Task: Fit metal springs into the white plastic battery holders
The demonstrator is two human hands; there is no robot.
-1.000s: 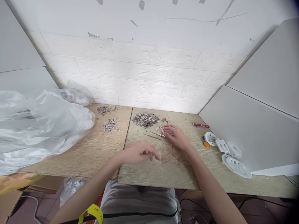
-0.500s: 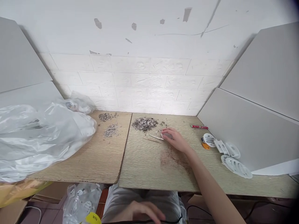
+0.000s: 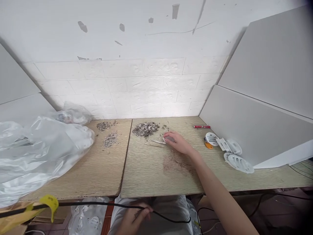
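My right hand (image 3: 178, 142) rests on the table, its fingers curled over a small white rounded plastic piece (image 3: 168, 139), mostly hidden beneath them. A thin silvery strip (image 3: 157, 141) lies just left of those fingertips. Behind it is a pile of small metal parts (image 3: 146, 129), with a few loose ones scattered toward my fingers. Low in front of my lap, my left hand (image 3: 137, 218) pinches a black cable (image 3: 117, 205) between thumb and fingers. A yellow tag (image 3: 51, 205) hangs around the cable's left stretch.
Two smaller heaps of metal parts (image 3: 111, 139) lie on the left tabletop, beside a big clear plastic bag (image 3: 61, 143). To the right are a red pen-like tool (image 3: 201, 126), white plastic pieces (image 3: 239, 162) and an orange piece (image 3: 208, 145). Grey panels (image 3: 264, 130) stand at the side.
My left hand has closed on the black cable, and the cable with its yellow tag has risen into view toward the left. My right hand stays on the white piece. The view has shifted slightly.
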